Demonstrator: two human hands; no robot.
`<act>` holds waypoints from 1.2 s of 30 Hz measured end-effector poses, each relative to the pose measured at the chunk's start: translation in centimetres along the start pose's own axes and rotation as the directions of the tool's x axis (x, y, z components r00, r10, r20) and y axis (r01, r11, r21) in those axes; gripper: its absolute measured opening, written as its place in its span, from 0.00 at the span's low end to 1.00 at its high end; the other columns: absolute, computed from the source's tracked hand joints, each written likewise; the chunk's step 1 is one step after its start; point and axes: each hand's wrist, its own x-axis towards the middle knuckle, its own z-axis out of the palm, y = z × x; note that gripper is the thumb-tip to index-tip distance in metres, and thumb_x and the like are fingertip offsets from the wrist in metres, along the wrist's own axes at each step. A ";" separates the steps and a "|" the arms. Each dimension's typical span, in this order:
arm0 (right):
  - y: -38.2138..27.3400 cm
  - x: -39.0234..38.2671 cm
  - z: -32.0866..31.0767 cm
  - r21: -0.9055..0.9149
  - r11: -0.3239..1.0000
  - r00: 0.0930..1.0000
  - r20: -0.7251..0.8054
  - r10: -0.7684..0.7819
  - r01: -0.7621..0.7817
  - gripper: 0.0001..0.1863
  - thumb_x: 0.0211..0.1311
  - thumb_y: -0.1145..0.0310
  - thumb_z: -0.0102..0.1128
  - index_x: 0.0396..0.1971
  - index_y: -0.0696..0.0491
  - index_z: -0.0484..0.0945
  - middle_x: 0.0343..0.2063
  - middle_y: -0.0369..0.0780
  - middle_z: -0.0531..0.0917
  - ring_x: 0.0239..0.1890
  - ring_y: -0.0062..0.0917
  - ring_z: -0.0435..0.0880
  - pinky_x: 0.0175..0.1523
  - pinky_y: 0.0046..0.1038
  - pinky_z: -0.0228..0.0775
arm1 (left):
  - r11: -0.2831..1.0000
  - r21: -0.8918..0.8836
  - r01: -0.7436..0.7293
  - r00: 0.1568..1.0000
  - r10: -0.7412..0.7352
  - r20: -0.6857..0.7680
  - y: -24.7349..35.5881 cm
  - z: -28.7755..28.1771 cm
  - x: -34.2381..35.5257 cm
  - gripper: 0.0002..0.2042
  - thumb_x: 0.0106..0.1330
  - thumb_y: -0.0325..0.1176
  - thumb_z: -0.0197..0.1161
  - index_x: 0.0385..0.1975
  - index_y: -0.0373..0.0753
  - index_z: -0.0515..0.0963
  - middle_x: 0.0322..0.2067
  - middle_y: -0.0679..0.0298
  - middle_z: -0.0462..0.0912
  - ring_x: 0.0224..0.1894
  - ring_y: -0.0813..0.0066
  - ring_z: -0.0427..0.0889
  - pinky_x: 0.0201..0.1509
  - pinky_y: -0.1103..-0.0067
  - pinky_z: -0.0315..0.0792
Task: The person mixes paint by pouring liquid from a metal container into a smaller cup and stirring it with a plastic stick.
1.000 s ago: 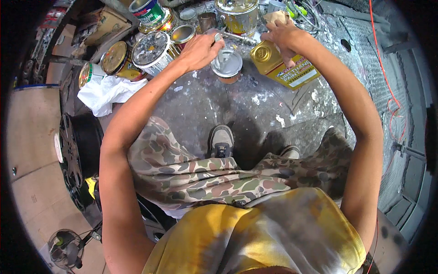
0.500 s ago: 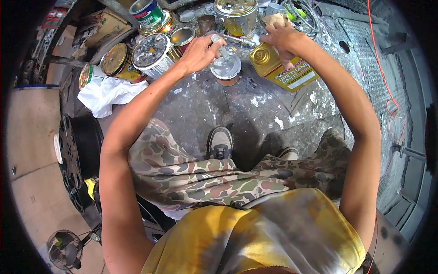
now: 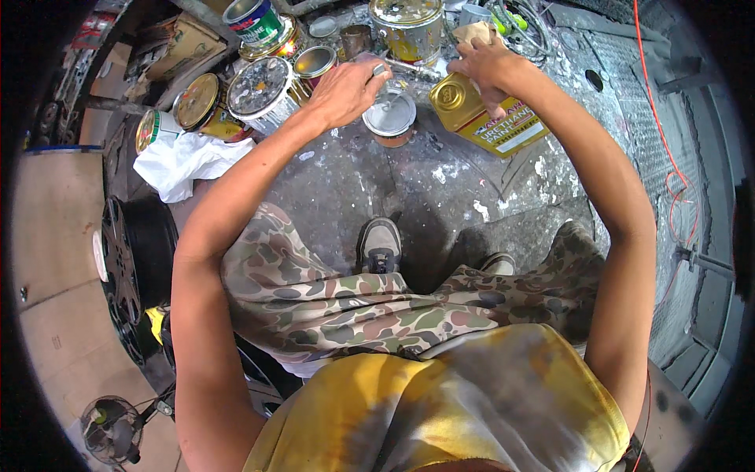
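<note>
My left hand (image 3: 351,90) is closed round a pale, translucent stick-like object (image 3: 378,70), just above and left of a small grey-lidded can (image 3: 390,114). Whether it touches the can is hard to tell. My right hand (image 3: 489,72) grips a gold rectangular tin (image 3: 452,102) from above, its thumb on the printed side and its bent fingers over the far part. Crumpled tan paper (image 3: 474,30) shows just beyond those fingers; contact with it is unclear.
Paint-spattered tins (image 3: 259,94) and a yellow-labelled bucket (image 3: 406,31) crowd the back. A white cloth (image 3: 177,164) lies left, above a black wheel (image 3: 130,271). A small fan (image 3: 110,425) is lower left. A red cord (image 3: 661,141) runs down the right.
My left hand has shifted slightly, and less of the pale object shows above its fingers. The gold tin and my right hand sit marginally further left in view.
</note>
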 end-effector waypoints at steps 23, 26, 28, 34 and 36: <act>-0.2 0.7 1.4 -0.033 0.999 0.993 -0.117 -0.020 0.016 0.54 0.15 0.62 0.88 0.58 0.43 0.79 0.60 0.43 0.74 0.67 0.44 0.70 0.65 0.60 0.65 | 0.995 -0.078 0.057 0.998 -0.059 -0.022 -0.5 -0.5 -0.2 0.18 0.80 0.44 0.48 0.47 0.37 0.81 0.30 0.52 0.85 0.36 0.50 0.85 0.46 0.61 0.76; 0.3 1.0 1.0 -0.026 1.000 0.998 -0.058 -0.010 0.009 0.55 0.14 0.62 0.89 0.60 0.42 0.79 0.61 0.42 0.73 0.69 0.44 0.68 0.66 0.61 0.63 | 0.991 0.080 0.108 0.994 -0.105 -0.034 -1.4 -0.6 0.7 0.21 0.79 0.47 0.48 0.45 0.35 0.81 0.25 0.50 0.84 0.30 0.52 0.85 0.40 0.61 0.77; -0.4 -0.7 -1.4 -0.031 0.999 1.000 0.013 -0.015 0.015 0.59 0.14 0.61 0.90 0.62 0.41 0.77 0.63 0.42 0.72 0.70 0.44 0.67 0.67 0.62 0.62 | 0.946 -0.233 0.225 0.974 -0.215 0.069 -3.3 -0.5 0.7 0.23 0.80 0.48 0.46 0.43 0.32 0.81 0.25 0.50 0.86 0.27 0.55 0.87 0.39 0.60 0.79; -0.4 1.0 -0.1 -0.021 1.000 1.000 0.028 -0.003 0.004 0.60 0.14 0.61 0.90 0.64 0.40 0.75 0.64 0.42 0.71 0.72 0.46 0.64 0.69 0.64 0.60 | 0.834 0.001 0.552 0.745 -0.494 0.448 -5.4 -4.4 0.4 0.41 0.70 0.69 0.53 0.22 0.25 0.79 0.19 0.52 0.85 0.17 0.64 0.86 0.20 0.71 0.82; 0.1 1.0 0.2 -0.016 1.000 1.000 0.023 0.000 0.000 0.60 0.14 0.61 0.90 0.64 0.39 0.75 0.65 0.42 0.70 0.72 0.47 0.64 0.70 0.65 0.58 | 0.869 0.157 0.469 0.768 -0.489 0.413 -3.1 -8.5 1.2 0.41 0.67 0.69 0.58 0.24 0.24 0.80 0.22 0.49 0.86 0.20 0.63 0.87 0.29 0.68 0.84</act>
